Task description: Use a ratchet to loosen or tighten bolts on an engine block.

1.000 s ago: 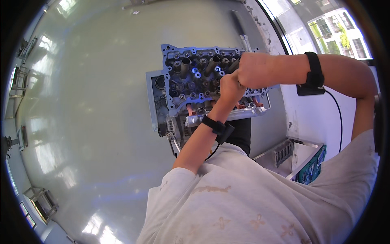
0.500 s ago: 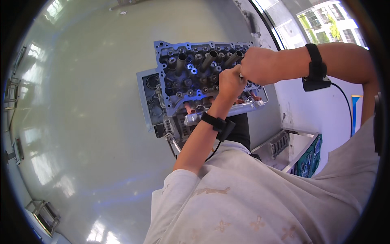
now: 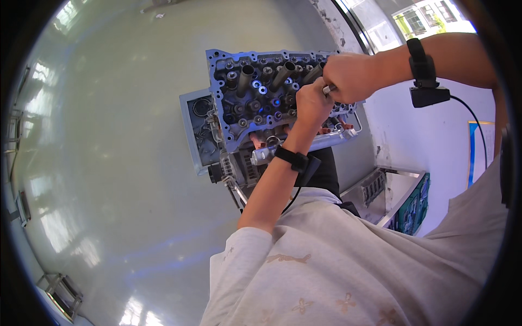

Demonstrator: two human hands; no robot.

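Note:
Over the right part of an engine cylinder head (image 3: 255, 103), my two hands meet, both closed. My right hand (image 3: 352, 77) is a fist around a tool, most of which is hidden in it. A short silver end of this metal tool (image 3: 328, 89) shows between the hands; its kind cannot be made out. Just to the left and below, my left hand (image 3: 314, 103) has its fingers curled at the tool's silver end. Upright tubes (image 3: 246, 76) stand in the cylinder head, with several bolts and round fittings between them.
A grey tray (image 3: 191, 130) with small metal parts sits left of the engine. A silver pipe (image 3: 304, 152) and copper-coloured parts run along its near side. At lower right are a metal frame stand (image 3: 399, 187) and a green tool case (image 3: 411, 209). A cable (image 3: 474, 117) hangs from my right wrist strap.
My right hand has shifted slightly up and to the right, and its wrist has risen. The silver end between my hands shows more now. My view has shifted a little.

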